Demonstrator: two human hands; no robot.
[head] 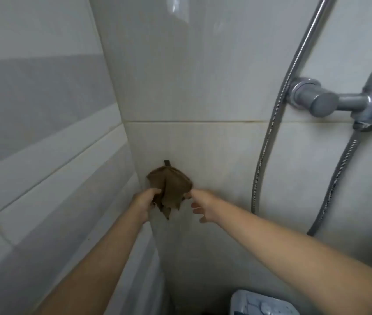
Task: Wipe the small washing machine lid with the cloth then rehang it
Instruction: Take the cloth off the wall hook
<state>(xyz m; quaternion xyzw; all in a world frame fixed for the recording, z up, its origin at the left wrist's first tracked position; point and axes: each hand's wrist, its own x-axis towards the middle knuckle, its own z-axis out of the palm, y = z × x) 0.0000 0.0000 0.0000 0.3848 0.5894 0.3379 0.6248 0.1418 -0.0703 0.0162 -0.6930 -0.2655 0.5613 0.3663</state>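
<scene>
Hands meet at the brown cloth (169, 189) on the wall. The left hand (145, 203) is clenched on the cloth's lower left fold, at about eight o'clock from its middle. The right hand (203, 205) pinches the right edge between thumb and forefinger at about four o'clock, its other fingers spread loose. The cloth is bunched against the tile, its top touching a small dark hook (167, 163) at twelve o'clock.

Whether this is taking down or rehanging cannot be settled from one view. With the cloth up at the hook and both hands on it, my judgement is that it is one of the two ends of the task. The washing machine lid (262, 303), pale blue and white, shows only as a corner at five o'clock low down; whether it has been wiped cannot be told.

Wall tile (203, 144) is glossy off-white with faint staining along the grout. A shower hose (269, 133) loops down at three o'clock, a chrome mixer tap (339, 98) beyond at two o'clock.
</scene>
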